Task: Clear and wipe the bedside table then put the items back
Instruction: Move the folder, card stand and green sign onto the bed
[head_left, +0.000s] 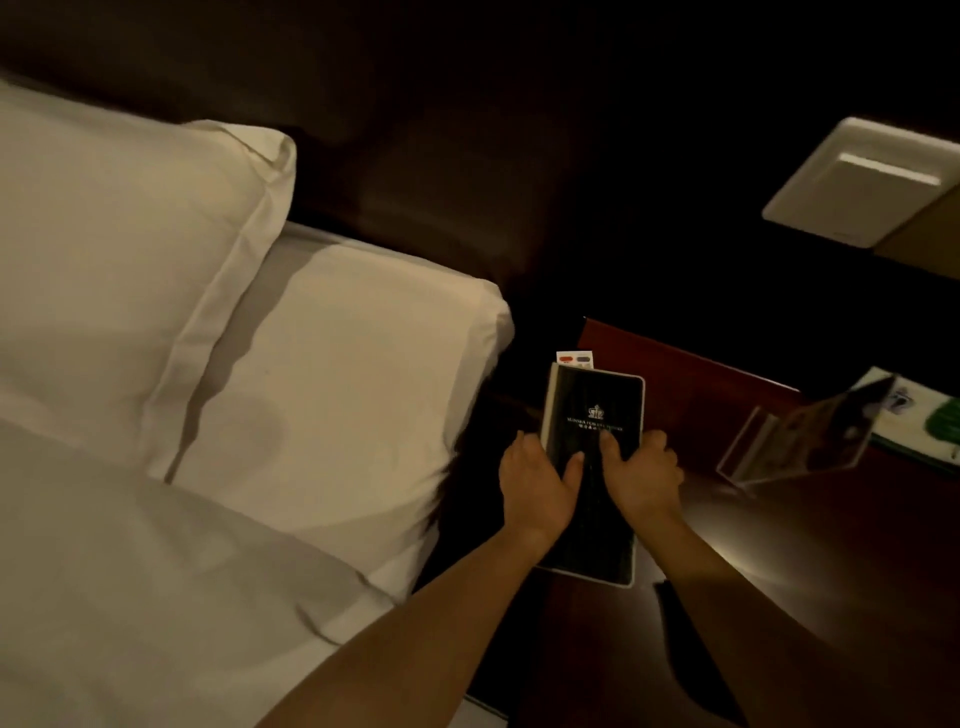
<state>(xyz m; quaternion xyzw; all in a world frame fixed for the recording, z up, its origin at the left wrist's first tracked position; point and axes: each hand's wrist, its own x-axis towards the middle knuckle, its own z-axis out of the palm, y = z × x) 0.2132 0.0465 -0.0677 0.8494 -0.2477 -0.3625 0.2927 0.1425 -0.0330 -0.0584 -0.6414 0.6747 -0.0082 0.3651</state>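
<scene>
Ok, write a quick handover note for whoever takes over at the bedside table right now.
Left hand and right hand both grip the black folder at the bedside table edge nearest the bed. A remote pokes out beyond the folder's far end. The acrylic sign holder and a green-and-white card sit on the table's right side. Whether the table has been wiped can't be told; no cloth is in view. Left, depending on the stage: clear and wipe, or finish putting the items back.
</scene>
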